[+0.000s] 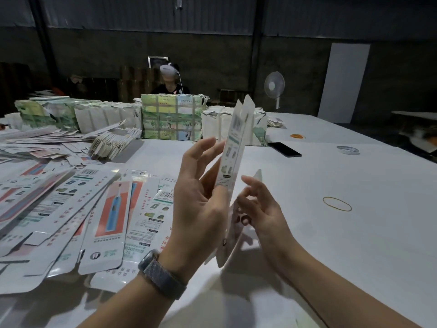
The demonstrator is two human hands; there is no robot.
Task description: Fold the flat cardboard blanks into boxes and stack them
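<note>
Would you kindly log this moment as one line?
left hand: holds blank upright | right hand: at its lower end | flat blanks: table's left

— Can you read anything on the printed blanks (71,209) fanned out on the desk (331,233) at your left?

— Hardly. You get barcodes (89,172) near the ends of several, but the digits under them are too small for you to read. Red characters run along the long edges, and you cannot make them out. On the blank with the blue toothbrush picture (115,211) there is a round tooth logo (94,255) at the near end, with a blurred word beside it.

— And the blank (233,147) you hold upright?

— A barcode near its top and small product pictures below; you cannot read any lettering on it.
</note>
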